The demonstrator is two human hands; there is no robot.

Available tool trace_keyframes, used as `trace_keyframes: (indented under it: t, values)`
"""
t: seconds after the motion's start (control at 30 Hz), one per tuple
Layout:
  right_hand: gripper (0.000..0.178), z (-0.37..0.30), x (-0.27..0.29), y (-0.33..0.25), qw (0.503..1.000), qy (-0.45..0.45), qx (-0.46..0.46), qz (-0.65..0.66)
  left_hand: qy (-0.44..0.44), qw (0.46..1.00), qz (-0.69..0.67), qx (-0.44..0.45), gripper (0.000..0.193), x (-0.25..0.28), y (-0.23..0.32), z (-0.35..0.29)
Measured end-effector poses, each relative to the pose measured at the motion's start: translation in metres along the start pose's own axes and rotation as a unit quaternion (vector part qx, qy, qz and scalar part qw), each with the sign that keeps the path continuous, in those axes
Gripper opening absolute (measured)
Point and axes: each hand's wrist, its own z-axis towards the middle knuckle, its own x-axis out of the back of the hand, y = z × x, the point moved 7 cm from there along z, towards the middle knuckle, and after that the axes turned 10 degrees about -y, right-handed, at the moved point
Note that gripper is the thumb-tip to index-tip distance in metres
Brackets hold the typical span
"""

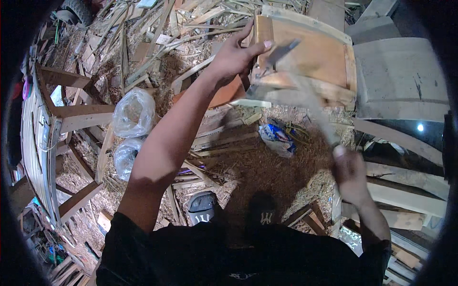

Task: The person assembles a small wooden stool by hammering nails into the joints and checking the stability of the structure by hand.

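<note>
My right hand (350, 174), smeared by motion, is closed round the handle of a hammer (315, 102). The pale handle is a blur running up and left. Its dark head (282, 53) hovers in front of a brown wooden panel with pale framing strips (305, 45). My left hand (238, 55) grips the left edge of that panel, thumb across the front and a finger stretched up along the side. The fingertips behind the edge are hidden.
A grey curved panel (400, 78) stands at the right, above stacked boards (400, 190). Slatted wooden framing (78, 117) rises on the left beside clear plastic rolls (133, 114). A blue and white packet (279, 136) lies on sawdust. Wood scraps (148, 52) cover the far floor.
</note>
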Motion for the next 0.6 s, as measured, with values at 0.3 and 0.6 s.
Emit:
trace_keyframes:
  t: [0.3, 0.6]
  values:
    - [0.048, 0.003, -0.015, 0.002, 0.992, -0.104, -0.018, -0.073, -0.004, 0.999, -0.027, -0.018, 0.092, -0.004, -0.006, 0.008]
    - [0.034, 0.007, -0.019, -0.005, 0.993, -0.093, 0.011, -0.074, -0.008, 1.0, 0.006, -0.005, 0.093, -0.003, -0.001, 0.001]
